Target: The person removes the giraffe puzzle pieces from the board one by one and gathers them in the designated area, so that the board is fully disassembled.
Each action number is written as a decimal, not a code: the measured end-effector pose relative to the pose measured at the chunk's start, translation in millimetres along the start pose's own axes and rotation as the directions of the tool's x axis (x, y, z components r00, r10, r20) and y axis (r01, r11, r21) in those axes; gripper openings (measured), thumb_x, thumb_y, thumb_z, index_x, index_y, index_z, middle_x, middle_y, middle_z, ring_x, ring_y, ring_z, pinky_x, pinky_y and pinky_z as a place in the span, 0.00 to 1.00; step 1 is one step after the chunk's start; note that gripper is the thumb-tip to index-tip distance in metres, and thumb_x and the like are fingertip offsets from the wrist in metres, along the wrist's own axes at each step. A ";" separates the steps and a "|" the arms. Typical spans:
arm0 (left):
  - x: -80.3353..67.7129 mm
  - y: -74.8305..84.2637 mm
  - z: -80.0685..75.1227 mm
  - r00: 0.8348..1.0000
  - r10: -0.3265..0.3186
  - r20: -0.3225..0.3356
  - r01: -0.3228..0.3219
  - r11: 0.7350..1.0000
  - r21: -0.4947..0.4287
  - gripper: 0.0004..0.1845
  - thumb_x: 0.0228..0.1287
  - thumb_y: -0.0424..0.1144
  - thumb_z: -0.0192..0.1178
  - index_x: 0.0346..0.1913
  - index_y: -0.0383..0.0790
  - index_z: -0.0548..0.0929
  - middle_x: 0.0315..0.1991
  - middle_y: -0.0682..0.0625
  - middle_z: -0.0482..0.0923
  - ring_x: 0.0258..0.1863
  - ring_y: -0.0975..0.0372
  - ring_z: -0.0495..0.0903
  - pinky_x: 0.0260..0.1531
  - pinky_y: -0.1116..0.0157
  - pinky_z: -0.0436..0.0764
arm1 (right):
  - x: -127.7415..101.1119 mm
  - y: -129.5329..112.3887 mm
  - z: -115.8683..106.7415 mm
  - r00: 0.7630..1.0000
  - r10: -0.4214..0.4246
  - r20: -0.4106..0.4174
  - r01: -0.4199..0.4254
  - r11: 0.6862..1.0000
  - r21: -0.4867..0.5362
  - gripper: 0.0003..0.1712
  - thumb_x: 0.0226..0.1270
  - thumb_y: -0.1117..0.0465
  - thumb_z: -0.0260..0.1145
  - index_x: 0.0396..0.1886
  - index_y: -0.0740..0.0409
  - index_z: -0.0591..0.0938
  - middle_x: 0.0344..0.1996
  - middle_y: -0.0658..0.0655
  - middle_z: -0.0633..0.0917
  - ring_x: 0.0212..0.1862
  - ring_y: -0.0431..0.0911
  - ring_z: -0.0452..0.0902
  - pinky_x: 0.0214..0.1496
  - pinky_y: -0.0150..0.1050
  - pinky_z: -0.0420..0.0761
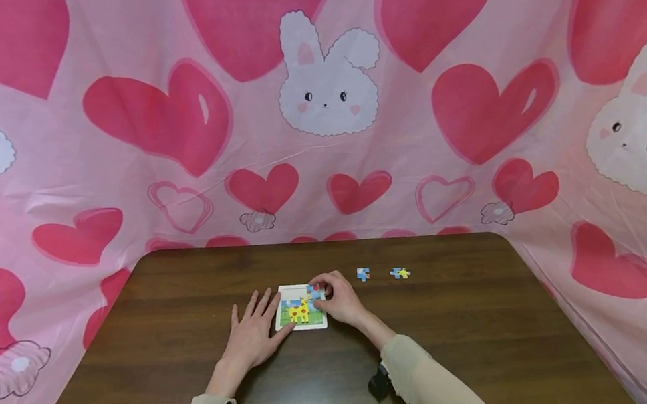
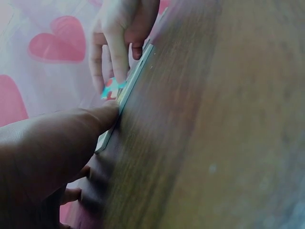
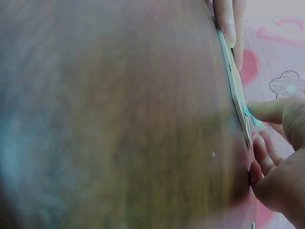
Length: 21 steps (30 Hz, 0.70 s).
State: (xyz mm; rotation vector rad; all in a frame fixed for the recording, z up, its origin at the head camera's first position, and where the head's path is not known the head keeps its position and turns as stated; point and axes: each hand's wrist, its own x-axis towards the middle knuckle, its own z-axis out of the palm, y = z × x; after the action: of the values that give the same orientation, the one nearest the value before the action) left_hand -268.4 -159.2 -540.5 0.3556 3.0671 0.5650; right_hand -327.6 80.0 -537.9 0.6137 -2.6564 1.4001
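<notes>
A small white-rimmed jigsaw tray (image 1: pixel 310 327) lies flat on the table, partly filled with a giraffe picture (image 1: pixel 299 312) on green and blue. My left hand (image 1: pixel 249 339) spreads its fingers at the tray's left side, the thumb across the lower rim. Over the tray's upper right corner, my right hand (image 1: pixel 343 300) pinches a blue puzzle piece (image 1: pixel 313 291) with a red patch. The left wrist view shows that piece (image 2: pixel 112 89) tilted above the tray surface, under the right fingertips. Bare pale backing shows in the tray's upper left.
Right of the tray, toward the far side of the brown wooden table (image 1: pixel 461 333), lie a loose blue puzzle piece (image 1: pixel 363 274) and some blue-and-yellow puzzle pieces (image 1: pixel 401 273). A pink cloth (image 1: pixel 267 135) with hearts and rabbits hangs behind and around the table.
</notes>
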 end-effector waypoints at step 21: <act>-1.5 0.2 2.1 1.000 0.008 -0.008 -0.008 1.000 0.006 0.45 0.76 0.66 0.62 0.86 0.45 0.67 0.87 0.39 0.63 0.88 0.38 0.59 0.79 0.21 0.51 | -0.4 2.2 2.6 0.997 0.059 -0.051 -0.051 0.990 0.135 0.17 0.62 0.75 0.79 0.51 0.68 0.89 0.36 0.65 0.86 0.33 0.36 0.74 0.40 0.27 0.75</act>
State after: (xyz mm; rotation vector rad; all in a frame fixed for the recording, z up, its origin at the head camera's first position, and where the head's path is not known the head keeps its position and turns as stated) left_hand -266.8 -158.6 -542.5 0.3674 3.0774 0.5589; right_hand -327.8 79.1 -541.2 0.5086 -2.5722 1.5956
